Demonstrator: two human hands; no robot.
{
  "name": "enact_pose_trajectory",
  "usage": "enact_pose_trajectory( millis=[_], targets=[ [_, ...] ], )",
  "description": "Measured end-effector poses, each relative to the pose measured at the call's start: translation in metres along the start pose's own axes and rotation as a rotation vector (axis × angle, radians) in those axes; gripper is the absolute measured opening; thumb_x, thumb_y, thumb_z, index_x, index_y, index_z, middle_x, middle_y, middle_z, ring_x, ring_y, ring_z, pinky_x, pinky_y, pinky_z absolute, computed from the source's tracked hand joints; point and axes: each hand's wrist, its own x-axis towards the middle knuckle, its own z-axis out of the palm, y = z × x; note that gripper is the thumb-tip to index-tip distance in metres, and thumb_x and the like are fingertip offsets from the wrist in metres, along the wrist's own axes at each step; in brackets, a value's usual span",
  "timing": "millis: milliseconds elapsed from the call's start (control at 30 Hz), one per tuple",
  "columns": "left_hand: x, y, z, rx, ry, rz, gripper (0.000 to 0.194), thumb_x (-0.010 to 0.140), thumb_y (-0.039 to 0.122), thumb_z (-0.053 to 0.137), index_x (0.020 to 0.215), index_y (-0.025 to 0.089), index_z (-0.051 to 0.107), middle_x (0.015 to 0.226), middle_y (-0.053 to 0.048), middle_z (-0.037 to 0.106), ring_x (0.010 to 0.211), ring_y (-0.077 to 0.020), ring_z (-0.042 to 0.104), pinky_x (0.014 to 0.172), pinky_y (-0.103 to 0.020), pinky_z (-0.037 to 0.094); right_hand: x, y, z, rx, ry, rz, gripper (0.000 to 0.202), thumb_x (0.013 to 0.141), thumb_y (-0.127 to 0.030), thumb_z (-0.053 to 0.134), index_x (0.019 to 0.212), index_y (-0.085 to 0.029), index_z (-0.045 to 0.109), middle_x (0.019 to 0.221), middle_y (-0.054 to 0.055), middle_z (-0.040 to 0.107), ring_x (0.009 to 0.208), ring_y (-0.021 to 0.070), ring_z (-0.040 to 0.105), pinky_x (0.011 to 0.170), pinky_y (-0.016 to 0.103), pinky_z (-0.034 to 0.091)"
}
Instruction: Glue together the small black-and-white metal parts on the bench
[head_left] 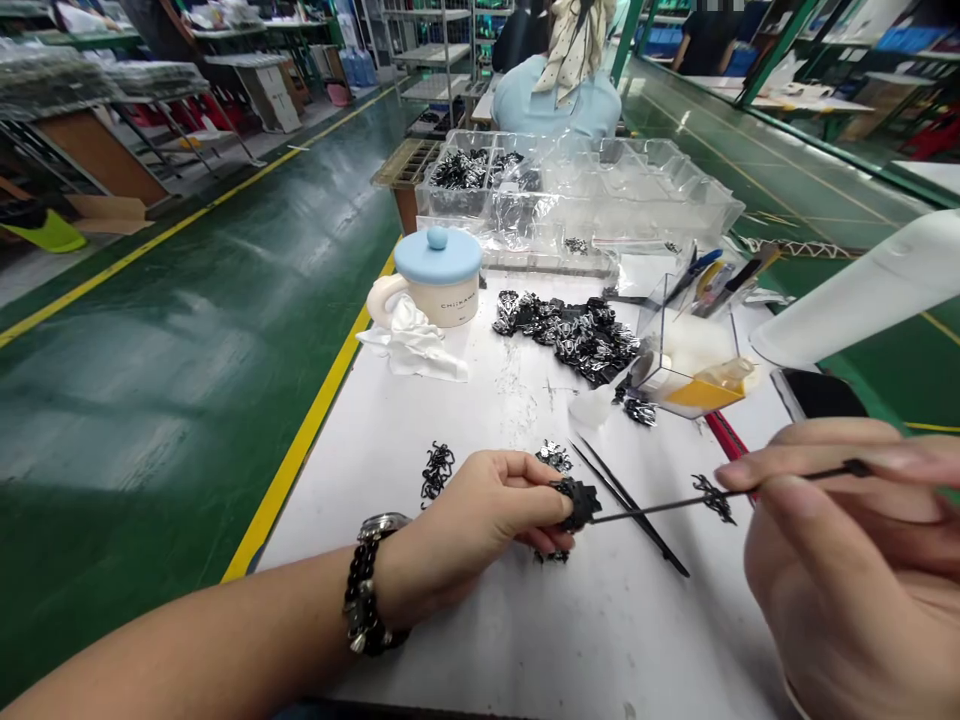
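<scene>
White tabletop (pixel 495 400): near edge partly hidden by the left forearm. Right hand (pixel 847 560): cut off at frame edge; fingers clamped on 1 thin black rod (pixel 675 507). Left hand (pixel 480 510): fingers clamped on 1 black part (pixel 581 503) above the tabletop. Tweezers (pixel 637 512): on the tabletop, crossed by the rod. Black part: partly covered by fingertips; rod contact unclear.

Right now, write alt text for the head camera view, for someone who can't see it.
The left hand holds a small black part and the right hand points a thin dark rod at it, above a white table with black tweezers, a heap of black parts and a blue-lidded mug.
</scene>
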Motion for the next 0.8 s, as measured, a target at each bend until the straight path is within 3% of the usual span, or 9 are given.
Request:
enact_pose_trajectory(
  millis=[100, 300, 700, 800],
  targets=[
    [-0.001, 0.001, 0.001, 0.000, 0.017, 0.001, 0.016, 0.060, 0.018, 0.067, 0.074, 0.012, 0.061, 0.058, -0.004, 0.067, 0.055, -0.0108, 0.063, 0.051, -0.018, 0.044, -0.001, 0.003, 0.001, 0.087, -0.014, -0.106, 0.042, 0.065, -0.002, 0.073, 0.100, -0.021, 0.058, 0.069, -0.004, 0.060, 0.063, 0.0200, 0.064, 0.060, 0.038, 0.051],
    [-0.001, 0.001, 0.003, 0.002, 0.004, -0.002, 0.015, 0.060, 0.018, 0.067, 0.073, 0.012, 0.061, 0.058, -0.004, 0.067, 0.054, -0.0102, 0.062, 0.052, -0.018, 0.044, -0.005, -0.006, 0.004, 0.151, -0.013, 0.023, 0.042, 0.070, 0.004, 0.066, 0.104, -0.021, 0.060, 0.080, 0.000, 0.059, 0.076, 0.0185, 0.065, 0.065, 0.035, 0.054],
    [0.001, -0.001, 0.001, 0.010, -0.005, 0.001, 0.013, 0.062, 0.018, 0.067, 0.072, 0.012, 0.061, 0.058, -0.004, 0.067, 0.055, -0.0102, 0.063, 0.052, -0.018, 0.045, -0.005, -0.003, 0.003, 0.100, -0.016, 0.028, 0.042, 0.070, 0.000, 0.068, 0.104, -0.023, 0.059, 0.077, -0.001, 0.060, 0.076, 0.0185, 0.064, 0.071, 0.036, 0.051],
    [0.001, -0.002, 0.001, 0.018, -0.015, 0.003, 0.013, 0.063, 0.017, 0.066, 0.074, 0.012, 0.061, 0.060, -0.004, 0.068, 0.054, -0.0095, 0.062, 0.052, -0.018, 0.045, -0.003, 0.003, 0.006, 0.122, 0.043, -0.071, 0.043, 0.067, 0.000, 0.070, 0.102, -0.023, 0.061, 0.075, -0.003, 0.060, 0.072, 0.0186, 0.064, 0.063, 0.036, 0.051]
  ],
)
